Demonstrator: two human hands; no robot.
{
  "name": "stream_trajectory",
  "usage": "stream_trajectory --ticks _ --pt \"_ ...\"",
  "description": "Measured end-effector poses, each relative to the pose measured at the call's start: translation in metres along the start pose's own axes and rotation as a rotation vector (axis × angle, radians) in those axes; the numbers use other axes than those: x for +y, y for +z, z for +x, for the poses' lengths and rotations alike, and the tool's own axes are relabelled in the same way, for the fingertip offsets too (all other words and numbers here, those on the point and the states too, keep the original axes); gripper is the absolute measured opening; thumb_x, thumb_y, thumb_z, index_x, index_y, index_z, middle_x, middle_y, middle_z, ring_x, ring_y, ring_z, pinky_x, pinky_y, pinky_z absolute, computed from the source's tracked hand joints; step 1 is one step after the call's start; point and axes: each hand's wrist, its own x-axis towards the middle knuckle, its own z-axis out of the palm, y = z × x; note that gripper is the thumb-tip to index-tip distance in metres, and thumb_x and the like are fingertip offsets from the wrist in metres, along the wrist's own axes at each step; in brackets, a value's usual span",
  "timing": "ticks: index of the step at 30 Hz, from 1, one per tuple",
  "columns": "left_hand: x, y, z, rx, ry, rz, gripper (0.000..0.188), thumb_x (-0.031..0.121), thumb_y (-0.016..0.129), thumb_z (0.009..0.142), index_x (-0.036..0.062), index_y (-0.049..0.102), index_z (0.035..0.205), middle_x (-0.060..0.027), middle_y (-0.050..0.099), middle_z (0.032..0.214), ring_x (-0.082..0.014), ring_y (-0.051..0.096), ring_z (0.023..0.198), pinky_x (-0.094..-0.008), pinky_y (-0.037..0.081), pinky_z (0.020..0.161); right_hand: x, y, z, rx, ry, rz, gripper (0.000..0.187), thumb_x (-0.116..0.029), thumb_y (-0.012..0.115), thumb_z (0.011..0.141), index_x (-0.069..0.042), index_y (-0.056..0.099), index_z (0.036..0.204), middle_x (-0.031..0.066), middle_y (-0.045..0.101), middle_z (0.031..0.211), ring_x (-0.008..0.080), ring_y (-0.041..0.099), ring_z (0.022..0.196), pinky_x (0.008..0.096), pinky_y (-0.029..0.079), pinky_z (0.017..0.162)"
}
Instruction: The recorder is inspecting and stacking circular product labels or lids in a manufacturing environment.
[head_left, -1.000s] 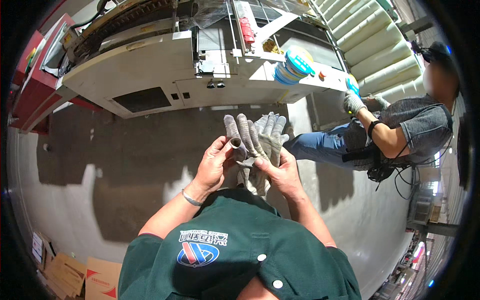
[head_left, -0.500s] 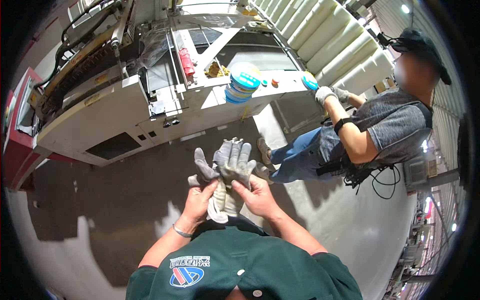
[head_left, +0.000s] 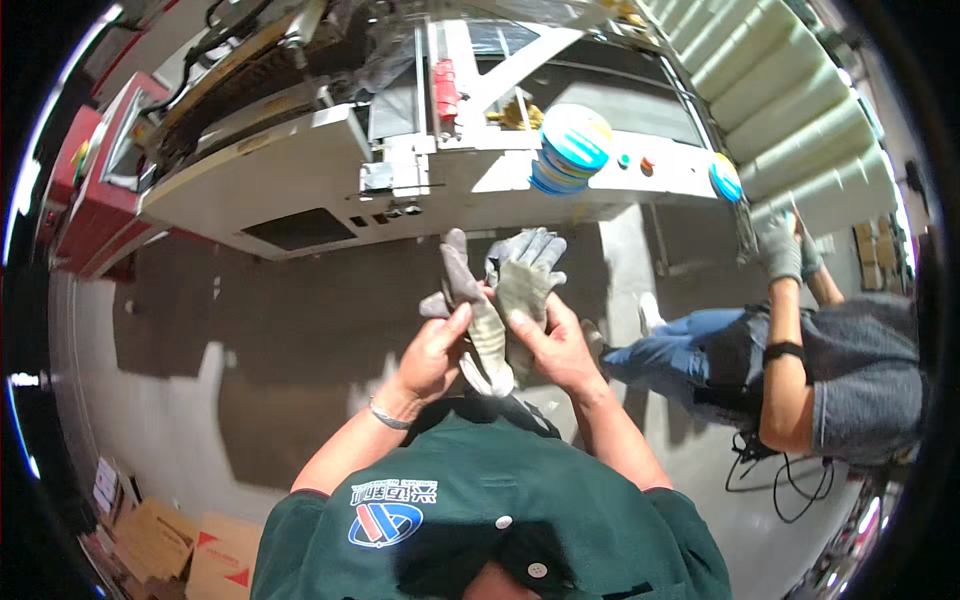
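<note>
Two worn grey work gloves are held up in front of my chest, fingers pointing away from me. My left hand (head_left: 436, 352) is closed on the cuff side of the left work glove (head_left: 484, 325), whose grey fingertips stick up and whose pale cuff hangs down. Around the palm of the right work glove (head_left: 523, 285) my right hand (head_left: 560, 345) is closed, thumb on top and its other fingers hidden behind. The gloves are close together, their cuffs side by side. Neither glove is on a hand.
A long white machine (head_left: 330, 200) stands ahead, with a stack of round blue-and-white labelled discs (head_left: 570, 150) and a red roll (head_left: 445, 90) on it. A co-worker in grey gloves (head_left: 780, 250) stands at right by large white rolls (head_left: 790, 110). Cardboard boxes (head_left: 155, 535) lie lower left.
The view has shifted left, so the machine appears farther right. The gloves have come apart a little at the fingers. The co-worker's gloved hands have moved from the machine's end to the white rolls.
</note>
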Motion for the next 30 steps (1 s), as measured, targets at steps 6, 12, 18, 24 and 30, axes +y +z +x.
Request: stream_trajectory --ticks 6,12,18,24,30 --pt "0.035 -0.056 -0.001 0.285 0.149 0.330 0.036 0.008 0.061 0.094 0.0063 0.055 0.129 -0.0044 0.062 0.114 -0.0154 0.060 0.106 -0.0324 0.049 0.093 0.015 0.034 0.052 -0.330 0.128 -0.237 0.035 -0.015 0.061 0.095 -0.001 0.054 0.126 0.0064 0.063 0.111 0.0128 0.056 0.099 0.0310 0.047 0.089" --pt "0.135 -0.113 0.021 0.389 0.334 0.457 0.060 -0.004 0.067 0.085 0.0045 0.045 0.140 -0.0047 0.059 0.125 -0.0165 0.058 0.110 -0.0348 0.049 0.095 0.022 0.101 0.134 -0.293 0.151 -0.352 0.054 -0.022 0.068 0.092 -0.003 0.046 0.138 0.0066 0.061 0.108 0.0122 0.057 0.091 0.0294 0.049 0.082" --pt "0.243 -0.181 0.032 0.103 0.096 0.710 0.038 0.003 0.066 0.087 0.0018 0.058 0.124 -0.0052 0.063 0.116 -0.0133 0.058 0.105 -0.0311 0.048 0.093 0.046 0.194 0.236 -0.145 0.069 -0.518 0.041 -0.016 0.067 0.089 0.000 0.055 0.126 0.0125 0.064 0.107 0.0184 0.064 0.088 0.0310 0.052 0.079" --pt "0.349 -0.250 0.059 0.236 0.100 0.418 0.018 0.000 0.067 0.088 0.0019 0.062 0.105 -0.0011 0.066 0.096 -0.0110 0.061 0.089 -0.0286 0.051 0.082 0.048 0.262 0.322 -0.022 -0.100 -0.731 0.037 -0.009 0.063 0.087 -0.002 0.056 0.123 0.0147 0.061 0.097 0.0269 0.062 0.081 0.0348 0.050 0.073" --pt "0.391 -0.236 0.151 0.241 0.316 0.364 0.025 -0.003 0.068 0.087 0.0001 0.060 0.110 -0.0042 0.066 0.101 -0.0121 0.062 0.094 -0.0282 0.052 0.083 0.048 0.245 0.322 0.170 0.126 -0.727 0.049 -0.021 0.067 0.092 -0.007 0.050 0.136 0.0125 0.061 0.107 0.0195 0.062 0.085 0.0304 0.051 0.075"
